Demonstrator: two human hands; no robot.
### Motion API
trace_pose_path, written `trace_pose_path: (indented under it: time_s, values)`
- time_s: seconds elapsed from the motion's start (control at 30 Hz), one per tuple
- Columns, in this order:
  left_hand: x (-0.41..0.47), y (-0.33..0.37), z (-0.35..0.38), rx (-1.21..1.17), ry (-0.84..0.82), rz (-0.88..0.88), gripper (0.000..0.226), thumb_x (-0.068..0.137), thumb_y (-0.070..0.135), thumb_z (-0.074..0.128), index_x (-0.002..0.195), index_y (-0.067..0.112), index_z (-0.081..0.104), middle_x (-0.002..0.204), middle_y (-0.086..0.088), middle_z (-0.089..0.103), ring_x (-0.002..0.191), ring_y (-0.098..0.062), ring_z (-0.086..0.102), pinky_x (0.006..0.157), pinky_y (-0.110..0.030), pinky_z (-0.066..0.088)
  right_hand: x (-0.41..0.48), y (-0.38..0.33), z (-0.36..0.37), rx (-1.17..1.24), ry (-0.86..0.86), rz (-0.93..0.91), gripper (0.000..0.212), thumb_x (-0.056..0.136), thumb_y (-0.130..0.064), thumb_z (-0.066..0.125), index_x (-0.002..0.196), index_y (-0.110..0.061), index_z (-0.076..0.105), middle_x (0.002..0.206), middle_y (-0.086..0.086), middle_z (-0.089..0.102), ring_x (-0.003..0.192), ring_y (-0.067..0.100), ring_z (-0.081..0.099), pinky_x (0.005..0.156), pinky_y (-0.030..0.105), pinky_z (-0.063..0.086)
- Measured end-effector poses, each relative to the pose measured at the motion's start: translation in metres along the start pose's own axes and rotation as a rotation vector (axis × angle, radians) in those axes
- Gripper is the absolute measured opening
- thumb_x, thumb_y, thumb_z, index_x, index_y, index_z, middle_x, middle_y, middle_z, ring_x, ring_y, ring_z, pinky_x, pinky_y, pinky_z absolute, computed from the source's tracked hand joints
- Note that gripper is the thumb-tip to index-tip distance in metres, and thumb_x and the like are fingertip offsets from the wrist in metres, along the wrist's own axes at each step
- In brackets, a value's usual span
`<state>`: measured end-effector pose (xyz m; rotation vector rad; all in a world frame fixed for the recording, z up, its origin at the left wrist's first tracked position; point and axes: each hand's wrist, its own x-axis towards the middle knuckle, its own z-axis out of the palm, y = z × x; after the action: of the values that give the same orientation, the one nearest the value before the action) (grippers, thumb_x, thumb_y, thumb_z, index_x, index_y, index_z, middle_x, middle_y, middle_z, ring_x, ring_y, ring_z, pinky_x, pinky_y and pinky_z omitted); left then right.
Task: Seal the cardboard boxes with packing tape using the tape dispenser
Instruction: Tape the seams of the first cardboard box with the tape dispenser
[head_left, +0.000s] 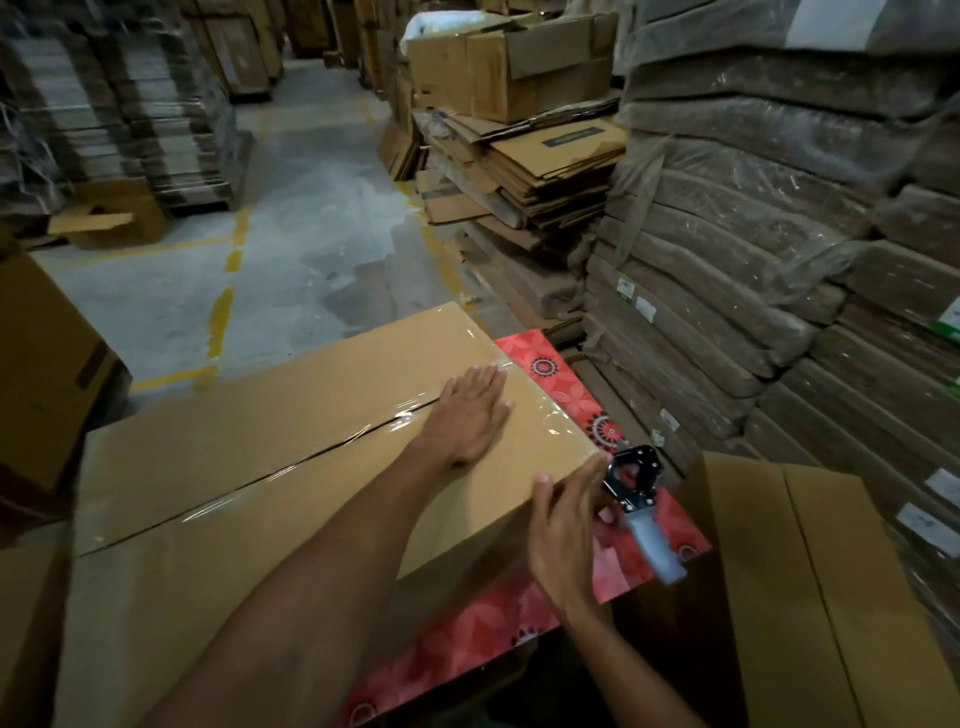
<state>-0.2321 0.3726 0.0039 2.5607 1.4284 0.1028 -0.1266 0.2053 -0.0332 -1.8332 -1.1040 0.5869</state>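
Note:
A large cardboard box (260, 467) lies on a red patterned table (644, 561), with clear tape along its centre seam and over its right end. My left hand (467, 415) lies flat on the box top, on the tape near the right end. My right hand (563, 530) presses with straight fingers against the box's right side, just below the top edge. The tape dispenser (641, 512), with a black metal head and grey handle, lies on the red table right beside my right hand, not held.
An open cardboard box (810, 597) stands at the right. Wrapped stacks of flat cartons (779, 249) rise behind it. Another box (47, 374) is at the left. Loose flattened cartons (530, 171) pile beyond the table. An aisle of concrete floor (291, 244) runs ahead.

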Motion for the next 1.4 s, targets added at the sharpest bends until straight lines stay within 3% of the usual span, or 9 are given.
trace_pose_path:
  time_s: [0.13, 0.3, 0.57, 0.8, 0.87, 0.93, 1.0, 1.17, 1.4]
  values:
    - [-0.038, -0.036, -0.009, -0.045, -0.023, 0.091, 0.066, 0.104, 0.058, 0.019, 0.161, 0.027, 0.010, 0.169, 0.004, 0.003, 0.155, -0.015, 0.000, 0.125, -0.039, 0.003, -0.025, -0.011, 0.017, 0.124, -0.025, 0.175, 0.095, 0.091, -0.077, 0.016, 0.160, -0.016, -0.009, 0.169, 0.009, -0.005, 0.156, 0.026, 0.004, 0.126, 0.042, 0.010]
    - [-0.107, -0.139, -0.030, 0.041, 0.061, -0.050, 0.066, 0.101, 0.066, 0.010, 0.159, 0.036, 0.012, 0.168, 0.008, 0.010, 0.154, -0.016, 0.009, 0.121, -0.044, 0.013, -0.070, -0.046, 0.039, 0.162, -0.204, 0.233, 0.086, 0.103, -0.047, 0.039, 0.157, -0.018, -0.021, 0.168, 0.008, 0.003, 0.151, 0.030, 0.022, 0.107, 0.023, 0.024]
    - [-0.189, -0.308, -0.069, 0.018, 0.047, -0.590, 0.086, 0.073, 0.097, 0.017, 0.150, 0.059, 0.013, 0.168, 0.003, 0.010, 0.153, -0.035, 0.009, 0.119, -0.062, 0.008, -0.171, -0.082, 0.095, 0.178, -0.434, 0.224, 0.117, 0.092, -0.049, 0.062, 0.144, -0.028, -0.042, 0.156, -0.006, -0.039, 0.151, 0.011, -0.009, 0.121, 0.030, 0.009]
    - [-0.213, -0.326, -0.078, 0.038, 0.056, -0.782, 0.097, 0.061, 0.104, 0.012, 0.148, 0.063, 0.009, 0.157, -0.021, 0.028, 0.144, -0.045, 0.023, 0.116, -0.061, 0.016, -0.101, -0.097, 0.113, 0.220, -0.461, 0.221, 0.151, 0.062, -0.060, 0.086, 0.152, -0.026, -0.030, 0.165, 0.003, -0.023, 0.152, 0.019, -0.001, 0.126, 0.046, 0.009]
    - [-0.227, -0.330, -0.076, 0.015, 0.055, -0.853, 0.102, 0.056, 0.107, 0.013, 0.149, 0.063, 0.010, 0.160, -0.025, 0.022, 0.147, -0.047, 0.016, 0.116, -0.065, 0.011, -0.050, -0.093, 0.109, 0.142, -0.414, 0.080, 0.130, 0.066, -0.055, 0.087, 0.160, -0.022, 0.004, 0.168, 0.008, 0.011, 0.149, 0.023, 0.026, 0.123, 0.049, 0.025]
    - [-0.243, -0.323, -0.074, -0.013, 0.052, -0.912, 0.102, 0.060, 0.105, 0.016, 0.151, 0.059, 0.015, 0.161, -0.023, 0.019, 0.147, -0.048, 0.016, 0.117, -0.064, 0.012, -0.008, -0.102, 0.103, 0.044, -0.360, -0.111, 0.059, 0.085, -0.027, 0.078, 0.135, -0.005, 0.054, 0.145, 0.017, 0.052, 0.125, 0.020, 0.054, 0.108, 0.041, 0.046]
    - [-0.258, -0.301, -0.070, -0.029, 0.032, -0.932, 0.094, 0.072, 0.097, 0.021, 0.153, 0.049, 0.020, 0.159, -0.022, 0.022, 0.143, -0.048, 0.022, 0.115, -0.062, 0.022, 0.030, -0.114, 0.101, -0.161, -0.287, -0.233, 0.019, 0.094, -0.014, 0.067, 0.110, -0.004, 0.064, 0.119, 0.010, 0.062, 0.093, 0.010, 0.057, 0.082, 0.018, 0.046]
    - [-0.276, -0.201, -0.051, 0.056, 0.079, -0.957, 0.086, 0.089, 0.076, 0.028, 0.148, 0.013, 0.034, 0.141, -0.026, 0.046, 0.126, -0.046, 0.046, 0.102, -0.054, 0.042, 0.062, -0.121, 0.111, -0.621, -0.401, -0.442, 0.024, 0.096, -0.018, 0.047, 0.105, -0.004, 0.064, 0.112, 0.018, 0.064, 0.109, 0.039, 0.059, 0.089, 0.036, 0.042]
    - [-0.270, -0.019, -0.046, -0.034, 0.032, -0.757, 0.063, 0.100, 0.046, 0.040, 0.132, -0.007, 0.050, 0.118, -0.021, 0.066, 0.110, -0.039, 0.063, 0.090, -0.039, 0.050, -0.029, -0.093, 0.079, -0.642, -0.318, -0.712, 0.030, 0.086, -0.042, 0.040, 0.096, -0.025, 0.064, 0.107, -0.003, 0.064, 0.110, 0.025, 0.059, 0.106, 0.053, 0.025]
